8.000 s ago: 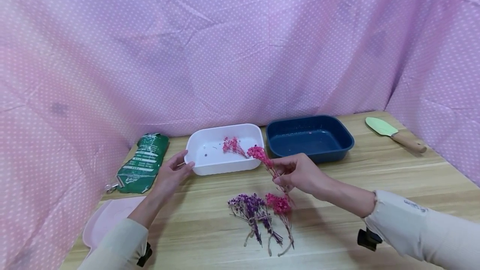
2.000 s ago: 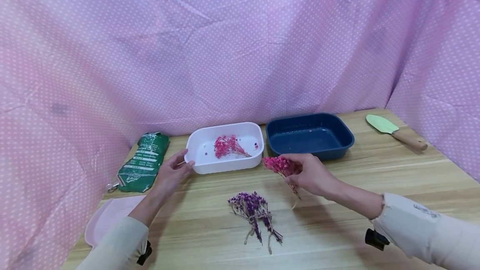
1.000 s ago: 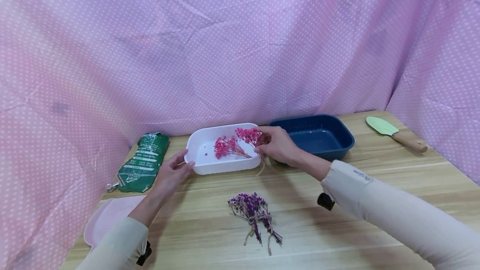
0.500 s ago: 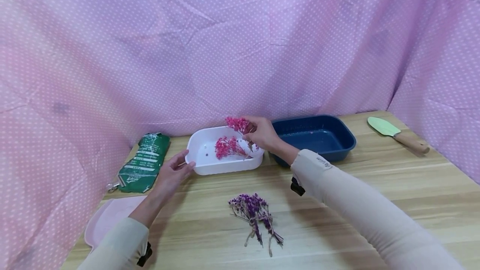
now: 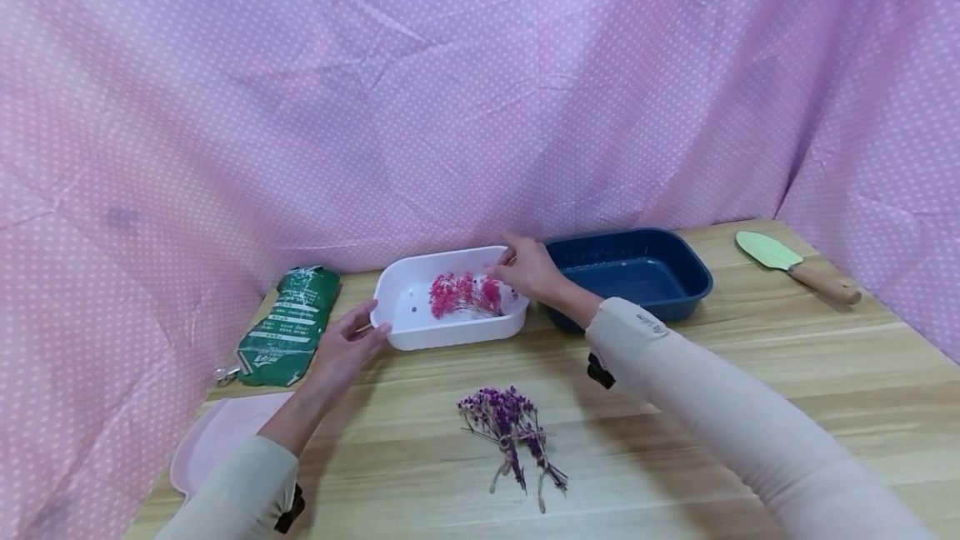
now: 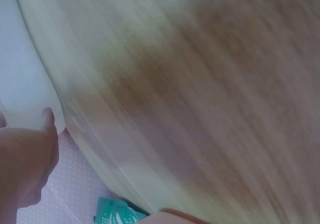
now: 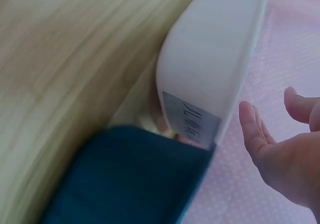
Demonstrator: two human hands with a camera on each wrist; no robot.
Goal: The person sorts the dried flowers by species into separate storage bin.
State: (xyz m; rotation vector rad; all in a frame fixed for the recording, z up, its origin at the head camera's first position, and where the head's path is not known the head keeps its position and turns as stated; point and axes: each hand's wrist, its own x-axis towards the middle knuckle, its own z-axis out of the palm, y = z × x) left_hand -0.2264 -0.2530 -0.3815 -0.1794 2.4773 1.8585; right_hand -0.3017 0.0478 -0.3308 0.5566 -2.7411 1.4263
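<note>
My left hand [image 5: 347, 342] grips the left front corner of a white plastic tub [image 5: 420, 336], thumb on its outer wall. In the tub lie pink dried flower bunches [image 5: 450, 294], with a few loose bits. Over the tub's right end hovers my right hand [image 5: 528, 269], fingers apart and holding nothing; the right wrist view shows the hand [image 7: 287, 159] above the rim. Purple dried flower bunches [image 5: 501, 415], tied with twine, lie on the table in front of the tub.
A dark blue tub [image 5: 675, 294] stands against the white one's right side. At far right lies a green trowel with a wooden handle [image 5: 821, 280]. On the left are a green bag [image 5: 288, 327] and a pink plastic piece [image 5: 217, 432]. A dotted pink cloth [image 5: 480, 107] hangs behind.
My right hand has carried the last pink bunch from the table into the white tub and let it go beside the other pink flowers. The left hand has stayed on the tub.
</note>
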